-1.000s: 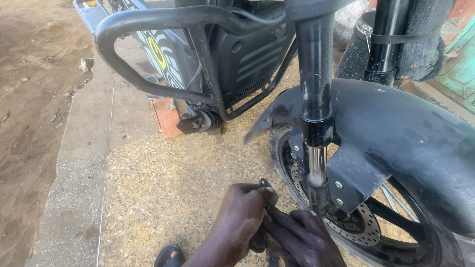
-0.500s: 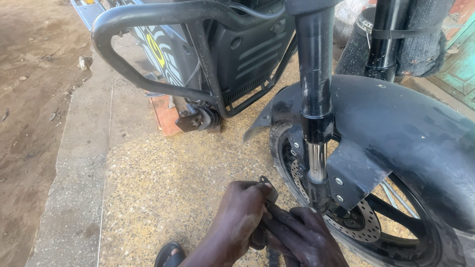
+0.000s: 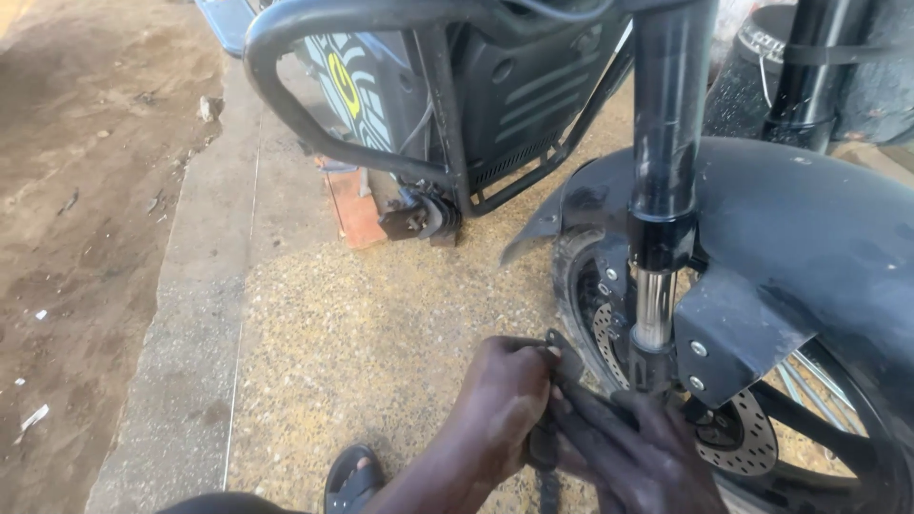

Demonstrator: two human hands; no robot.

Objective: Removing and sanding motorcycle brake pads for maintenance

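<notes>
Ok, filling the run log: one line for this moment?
left hand: gripping dark tool | right hand: also on it | place: beside front wheel, at fork

Both hands low at frame bottom, pressed close together, touching. Left hand [image 3: 505, 400]: enters from lower centre w/ forearm angled up-right, back of hand toward camera, fingers curled down in a closed fist-type grip. Right hand [image 3: 638, 452]: enters from bottom edge, palm side down, fingers [image 3: 595, 411] extended up-left, overlapping left-hand fingertips. Wrists roughly level; right wrist cut off by frame edge. A sandalled foot [image 3: 354, 476] sits left of left forearm.
</notes>
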